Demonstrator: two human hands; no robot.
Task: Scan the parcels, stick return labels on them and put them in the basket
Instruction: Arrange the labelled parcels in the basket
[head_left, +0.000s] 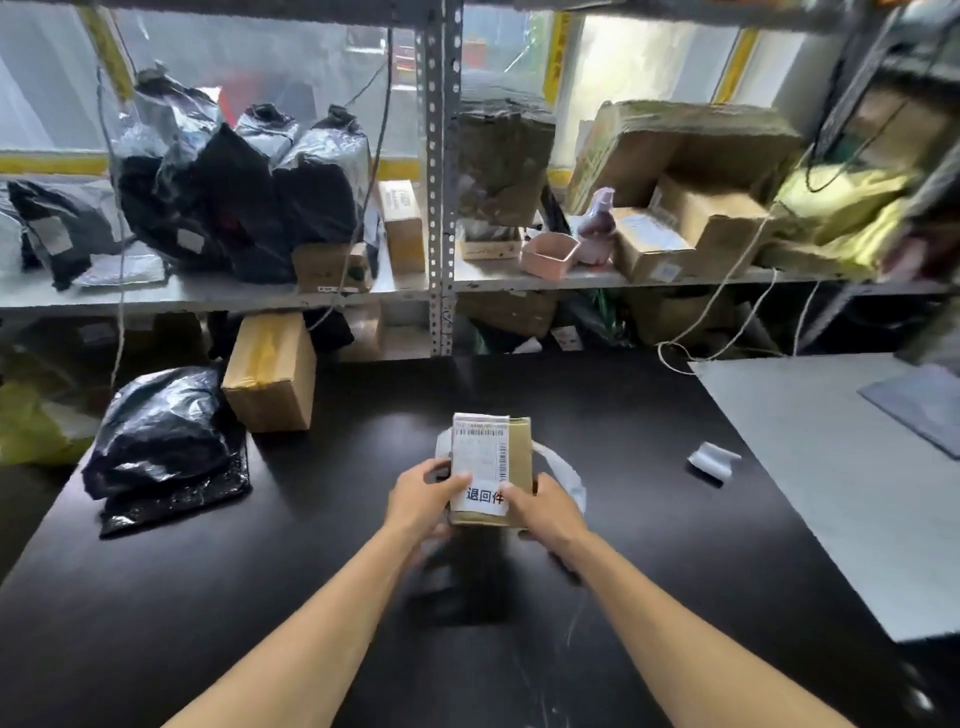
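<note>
Both hands hold the small cardboard parcel (492, 470) above the middle of the black bench (623, 441). Its long axis points away from the person; left hand (423, 499) and right hand (540, 506) fingers press the return label (483, 496) at its near end.

We saw bare black table (597, 415) to the right of the held parcel (491, 467), with only a small white paper scrap (712, 461) lying further right. On the left, a black plastic bag (161, 441) and a cardboard box (270, 371) blocked the way. Behind, the crowded shelf (311, 296) closed the far edge.
</note>
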